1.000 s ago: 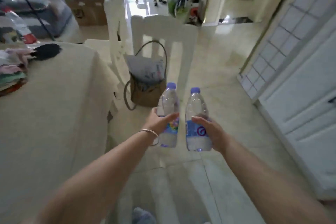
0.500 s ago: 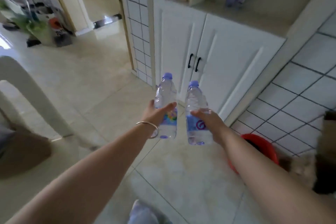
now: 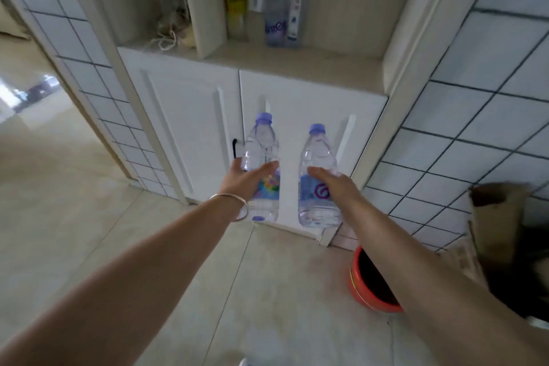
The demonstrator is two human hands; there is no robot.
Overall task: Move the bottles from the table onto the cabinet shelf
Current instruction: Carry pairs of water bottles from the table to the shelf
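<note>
Two bottles are in my hands in front of the white cabinet [image 3: 261, 92], whose shelf [image 3: 297, 65] sits above them with four bottles [image 3: 267, 3] already at the back. My left hand [image 3: 246, 180] wraps round the left bottle [image 3: 261, 169], my right hand [image 3: 335, 187] round the right bottle [image 3: 318, 178], both upright and apart. I judge I should lift both above the shelf edge, keep them vertical, and set them on the bare front strip without knocking the back row.

- We note the cabinet shelf [image 3: 297, 64]: four bottles [image 3: 276, 9] stand upright at its back, close together.
- Tile floor [image 3: 89, 217]: an orange bucket [image 3: 368, 285] sits on it.
</note>
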